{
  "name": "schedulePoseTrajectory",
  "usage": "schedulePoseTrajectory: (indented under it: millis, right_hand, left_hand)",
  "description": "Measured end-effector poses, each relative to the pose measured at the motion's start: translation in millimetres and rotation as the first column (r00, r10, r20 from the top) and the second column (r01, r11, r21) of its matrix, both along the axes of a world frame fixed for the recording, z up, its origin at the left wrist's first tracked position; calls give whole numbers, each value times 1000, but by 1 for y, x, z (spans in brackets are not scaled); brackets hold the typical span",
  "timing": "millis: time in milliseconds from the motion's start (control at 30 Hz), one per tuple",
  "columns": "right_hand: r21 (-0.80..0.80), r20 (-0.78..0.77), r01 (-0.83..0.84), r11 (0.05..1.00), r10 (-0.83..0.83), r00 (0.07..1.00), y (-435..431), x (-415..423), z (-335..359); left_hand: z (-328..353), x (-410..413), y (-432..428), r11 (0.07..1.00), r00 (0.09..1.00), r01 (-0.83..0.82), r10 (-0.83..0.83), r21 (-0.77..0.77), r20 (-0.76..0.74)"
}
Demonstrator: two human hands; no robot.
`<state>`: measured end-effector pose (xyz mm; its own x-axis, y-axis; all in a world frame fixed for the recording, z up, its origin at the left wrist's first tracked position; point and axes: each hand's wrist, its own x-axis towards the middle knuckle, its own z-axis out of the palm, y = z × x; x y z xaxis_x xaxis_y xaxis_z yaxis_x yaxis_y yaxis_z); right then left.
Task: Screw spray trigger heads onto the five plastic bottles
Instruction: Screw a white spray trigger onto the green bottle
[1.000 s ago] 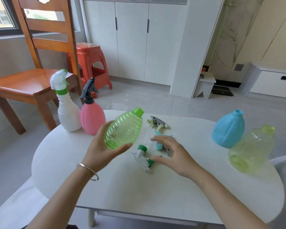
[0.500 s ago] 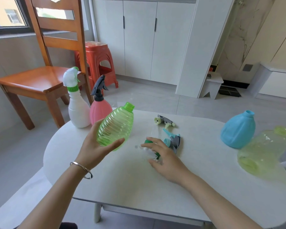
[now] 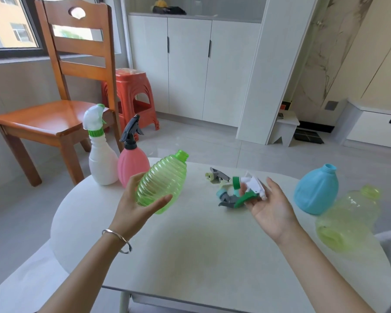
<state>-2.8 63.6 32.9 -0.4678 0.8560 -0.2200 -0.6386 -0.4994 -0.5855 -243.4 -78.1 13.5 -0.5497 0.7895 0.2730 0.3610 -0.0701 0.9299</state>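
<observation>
Head view: left hand wrapped round green bottle, neck bare, above bench. Right hand half-open, fingers pinching white-green trigger. Step: third bottle. Next: align collar over neck, twist.

Ribbed green bottle tilts uncapped above the table; white-and-green trigger head is lifted too. White and pink bottles stand capped; blue and yellow-green bottles wait open.

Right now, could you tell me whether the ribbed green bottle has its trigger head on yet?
Not yet. The green bottle in the left hand has a bare, open neck; the right hand holds a white-and-green trigger head apart from it.
</observation>
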Motion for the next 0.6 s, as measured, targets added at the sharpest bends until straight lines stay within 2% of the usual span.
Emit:
schedulePoseTrajectory:
  millis: [67, 133, 167, 367, 600]
  right_hand:
    - [-34, 109, -9, 999, 12, 994, -2, 0, -7]
    - [9, 254, 11, 1000, -13, 967, -4, -2, -12]
    - [39, 275, 30, 999, -39, 961, -3, -2, -14]
    - [200, 203, 171, 965, -212, 956, 9, 13, -1]
    - [265, 175, 141, 954, -191, 966, 9, 17, 7]
  left_hand:
    - [0, 2, 2, 1000, 999, 5, -5, -3, 39]
    - [-1, 3, 3, 1000, 999, 8, -7, -20, 49]
    - [-2, 4, 3, 999, 999, 9, -7, -33, 46]
    - [-8, 1, 6, 993, 1000, -27, 27, -111, -3]
    - [-12, -2, 5, 989, 1000, 18, -15, -144, 27]
